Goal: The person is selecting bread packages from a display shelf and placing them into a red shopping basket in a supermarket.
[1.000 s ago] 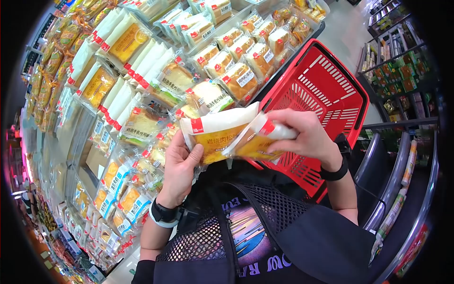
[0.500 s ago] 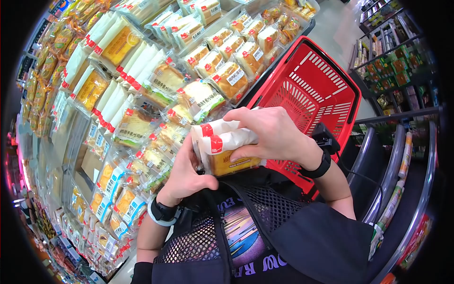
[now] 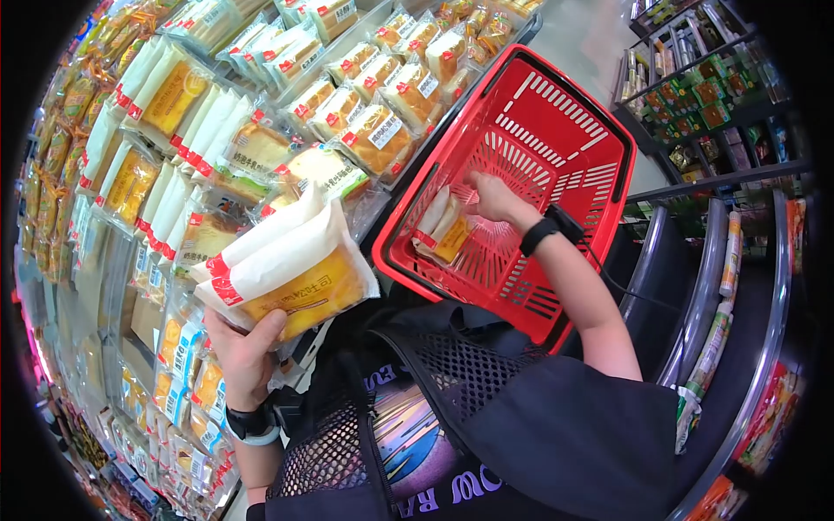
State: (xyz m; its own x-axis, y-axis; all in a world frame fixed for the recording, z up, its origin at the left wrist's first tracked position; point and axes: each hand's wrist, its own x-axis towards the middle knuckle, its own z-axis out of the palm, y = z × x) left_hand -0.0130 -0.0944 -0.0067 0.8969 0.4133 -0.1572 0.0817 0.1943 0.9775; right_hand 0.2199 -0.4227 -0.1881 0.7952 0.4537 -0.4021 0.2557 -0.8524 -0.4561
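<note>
My left hand (image 3: 248, 352) is closed on the lower edge of packaged toast (image 3: 300, 291), with the thumb on the front. At least two packs with white paper, red labels and yellow windows are stacked there, held above the bread display. My right hand (image 3: 497, 200) reaches into the red shopping basket (image 3: 395, 252). Its curled fingers are at the right edge of another toast pack (image 3: 445, 233), which sits tilted inside the basket at the left. The fingertips are partly hidden, but they appear to grip that edge.
Rows of wrapped bread (image 3: 373, 139) fill the slanted display on the left and ahead. Dark shelves (image 3: 712, 104) with packaged goods stand at the right. Curved shelf rails (image 3: 699, 286) run close to my right arm.
Both hands were together around the toast packs. The right hand has moved right and down into the basket with one pack, while the left has moved left with the others. The view has shifted.
</note>
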